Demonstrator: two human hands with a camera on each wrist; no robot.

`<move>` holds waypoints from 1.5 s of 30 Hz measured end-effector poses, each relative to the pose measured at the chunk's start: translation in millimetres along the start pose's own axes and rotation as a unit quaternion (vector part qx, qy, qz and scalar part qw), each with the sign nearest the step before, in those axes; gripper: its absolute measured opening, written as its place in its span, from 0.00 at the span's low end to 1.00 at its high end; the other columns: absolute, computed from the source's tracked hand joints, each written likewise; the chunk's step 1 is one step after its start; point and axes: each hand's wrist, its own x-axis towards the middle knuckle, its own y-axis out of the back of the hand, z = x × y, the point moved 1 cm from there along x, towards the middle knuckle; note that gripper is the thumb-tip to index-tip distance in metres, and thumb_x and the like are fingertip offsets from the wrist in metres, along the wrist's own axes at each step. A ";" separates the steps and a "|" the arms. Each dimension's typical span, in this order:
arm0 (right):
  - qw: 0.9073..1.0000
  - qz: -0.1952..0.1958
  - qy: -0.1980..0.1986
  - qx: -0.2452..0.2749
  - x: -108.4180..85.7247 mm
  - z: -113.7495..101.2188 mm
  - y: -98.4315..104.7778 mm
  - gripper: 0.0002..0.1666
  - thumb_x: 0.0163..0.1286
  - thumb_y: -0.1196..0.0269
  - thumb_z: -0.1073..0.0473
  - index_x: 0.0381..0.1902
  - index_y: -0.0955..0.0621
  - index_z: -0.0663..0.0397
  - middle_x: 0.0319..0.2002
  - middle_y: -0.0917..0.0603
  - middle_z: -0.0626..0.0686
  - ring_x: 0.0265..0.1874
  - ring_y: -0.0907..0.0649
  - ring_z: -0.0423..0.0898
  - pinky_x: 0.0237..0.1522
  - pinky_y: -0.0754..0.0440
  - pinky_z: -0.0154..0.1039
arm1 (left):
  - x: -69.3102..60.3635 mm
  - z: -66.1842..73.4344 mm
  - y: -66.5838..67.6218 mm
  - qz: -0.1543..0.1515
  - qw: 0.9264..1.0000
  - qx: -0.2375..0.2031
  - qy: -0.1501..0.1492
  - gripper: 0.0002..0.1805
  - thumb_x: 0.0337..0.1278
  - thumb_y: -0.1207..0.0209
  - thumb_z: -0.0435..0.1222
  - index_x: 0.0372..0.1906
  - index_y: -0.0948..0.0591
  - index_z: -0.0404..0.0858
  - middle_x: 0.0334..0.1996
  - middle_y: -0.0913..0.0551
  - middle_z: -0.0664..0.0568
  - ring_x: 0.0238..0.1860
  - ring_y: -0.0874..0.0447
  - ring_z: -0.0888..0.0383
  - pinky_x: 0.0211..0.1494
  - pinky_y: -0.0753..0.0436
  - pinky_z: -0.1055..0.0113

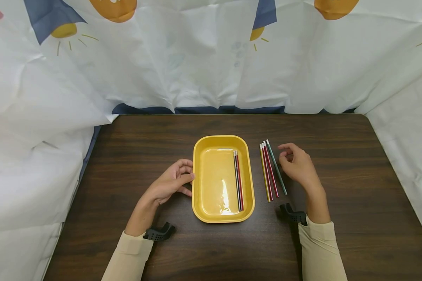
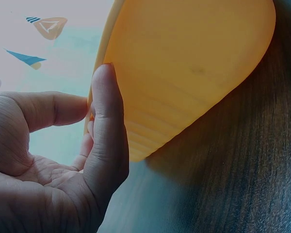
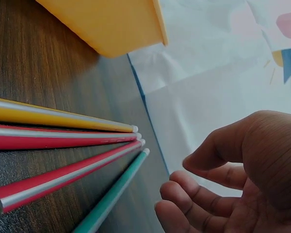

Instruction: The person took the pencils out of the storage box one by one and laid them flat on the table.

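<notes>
A yellow tray point(image 1: 198, 210) lies on the dark wooden table. My left hand point(image 1: 172, 180) pinches its left rim; in the left wrist view the thumb point(image 2: 58, 108) meets the rim while a finger lies along the outer wall. Inside the tray, near its right side, a black pencil point(image 1: 237, 181) and a red pencil point(image 1: 240, 185) lie side by side. To the tray's right lie a yellow pencil point(image 3: 58, 114), two red pencils point(image 3: 63, 172) and a green pencil point(image 3: 114, 194). Just right of the green one, my right hand point(image 1: 299, 166) hovers with loosely curled fingers, holding nothing.
The table point(image 1: 348, 187) ends at a far edge, behind which hangs a white patterned cloth point(image 1: 204, 70). More white cloth hangs along the left and right sides. A black wrist device point(image 1: 293, 214) sits on each forearm.
</notes>
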 end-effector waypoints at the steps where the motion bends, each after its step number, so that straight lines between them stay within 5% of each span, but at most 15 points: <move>1: 1.000 0.000 0.000 0.002 -0.2 -0.2 -0.2 0.23 0.80 0.48 0.58 0.67 0.23 0.59 0.52 0.17 0.62 0.48 0.14 0.59 0.39 0.21 0.40 | 0.1 -0.1 0.2 0.000 1.000 0.000 0.000 0.29 0.76 0.45 0.31 0.72 0.42 0.28 0.56 0.25 0.33 0.45 0.17 0.51 0.38 0.06 0.59; 14: 1.000 0.018 0.013 0.006 -4.2 -10.4 -4.6 0.23 0.81 0.46 0.56 0.67 0.22 0.59 0.51 0.16 0.61 0.49 0.15 0.58 0.45 0.19 0.45 | 1.2 -3.0 0.1 -0.005 1.000 -0.005 0.002 0.28 0.76 0.44 0.32 0.71 0.40 0.29 0.57 0.24 0.34 0.45 0.15 0.52 0.38 0.06 0.57; 45: 0.997 -0.009 0.074 0.020 -3.3 -92.1 -32.5 0.20 0.78 0.40 0.58 0.64 0.20 0.58 0.48 0.16 0.56 0.45 0.17 0.54 0.44 0.14 0.47 | 1.3 -0.3 -2.1 0.004 1.000 -0.014 0.012 0.27 0.75 0.45 0.30 0.71 0.40 0.30 0.56 0.24 0.34 0.45 0.17 0.52 0.37 0.06 0.58</move>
